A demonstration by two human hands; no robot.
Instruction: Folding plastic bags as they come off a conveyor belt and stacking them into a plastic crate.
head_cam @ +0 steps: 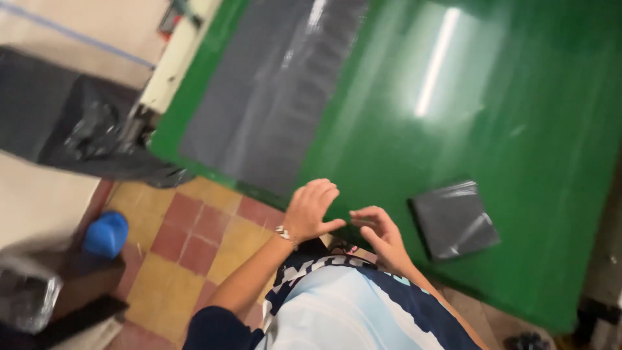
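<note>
My left hand [311,209] hovers at the near edge of a glossy green table [453,116], fingers spread, nothing in it. A bracelet sits on that wrist. My right hand [378,230] is just beside it, fingers curled loosely, palm up, holding nothing I can make out. A long grey plastic sheet [272,91] lies flat on the table's left part, beyond my left hand. A small folded dark grey plastic bag [453,220] lies on the table to the right of my right hand. The picture is motion-blurred.
A black plastic bag [71,120] hangs at the left beside the table's end. A blue object [107,233] sits on a dark stand over the red and yellow tiled floor [188,246]. A clear plastic bundle [26,295] lies at the lower left.
</note>
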